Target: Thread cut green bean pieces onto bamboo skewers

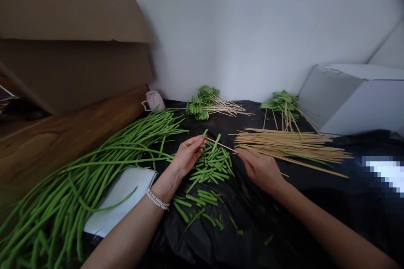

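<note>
Between the fingers of my left hand [188, 153] is a short cut piece of green bean [204, 134], held upright. My right hand [257, 166] pinches a thin wooden skewer [222, 145], whose far end reaches the bean piece at my left fingertips. Whether the tip has gone into the bean I cannot tell. Below and between both hands lies a loose pile of cut bean pieces [214, 170]. Just beyond my right hand is a heap of bare skewers [290, 145].
Long uncut beans [94, 176] spread over the left side, partly across a white folded sheet [126, 187]. Bean-loaded skewers [202, 103] lie at the back, with another bunch [282, 103] farther right. A mug [154, 101], cardboard box [75, 59] and white box [350, 92] stand around.
</note>
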Motion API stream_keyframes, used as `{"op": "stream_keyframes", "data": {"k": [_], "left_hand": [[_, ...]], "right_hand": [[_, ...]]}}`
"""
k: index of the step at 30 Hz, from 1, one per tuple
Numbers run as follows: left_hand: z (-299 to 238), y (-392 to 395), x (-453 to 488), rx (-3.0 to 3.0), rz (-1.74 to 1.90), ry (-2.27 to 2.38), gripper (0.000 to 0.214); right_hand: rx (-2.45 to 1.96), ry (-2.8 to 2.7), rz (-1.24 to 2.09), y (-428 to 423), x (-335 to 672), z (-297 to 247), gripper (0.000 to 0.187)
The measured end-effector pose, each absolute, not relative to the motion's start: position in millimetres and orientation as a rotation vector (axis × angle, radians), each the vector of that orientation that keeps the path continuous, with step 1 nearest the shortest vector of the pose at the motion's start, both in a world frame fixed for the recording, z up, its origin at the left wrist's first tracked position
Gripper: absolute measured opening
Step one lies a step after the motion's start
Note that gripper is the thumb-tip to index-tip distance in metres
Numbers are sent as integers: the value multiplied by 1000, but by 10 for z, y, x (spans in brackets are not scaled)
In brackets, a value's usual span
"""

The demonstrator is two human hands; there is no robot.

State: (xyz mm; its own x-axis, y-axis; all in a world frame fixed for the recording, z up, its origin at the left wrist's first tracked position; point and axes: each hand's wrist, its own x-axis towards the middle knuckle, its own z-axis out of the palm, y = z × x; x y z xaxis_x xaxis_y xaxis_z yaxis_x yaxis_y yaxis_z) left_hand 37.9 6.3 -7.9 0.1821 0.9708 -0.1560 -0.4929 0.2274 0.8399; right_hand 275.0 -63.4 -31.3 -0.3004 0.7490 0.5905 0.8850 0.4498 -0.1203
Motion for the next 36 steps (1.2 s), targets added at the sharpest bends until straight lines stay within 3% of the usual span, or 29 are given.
{"op": "stream_keyframes", "data": {"k": [36], "left_hand": [[-108, 71, 397, 665, 1159, 825, 21]], "right_hand": [[-1288, -2130, -210, -652, 2724, -324, 32]]}}
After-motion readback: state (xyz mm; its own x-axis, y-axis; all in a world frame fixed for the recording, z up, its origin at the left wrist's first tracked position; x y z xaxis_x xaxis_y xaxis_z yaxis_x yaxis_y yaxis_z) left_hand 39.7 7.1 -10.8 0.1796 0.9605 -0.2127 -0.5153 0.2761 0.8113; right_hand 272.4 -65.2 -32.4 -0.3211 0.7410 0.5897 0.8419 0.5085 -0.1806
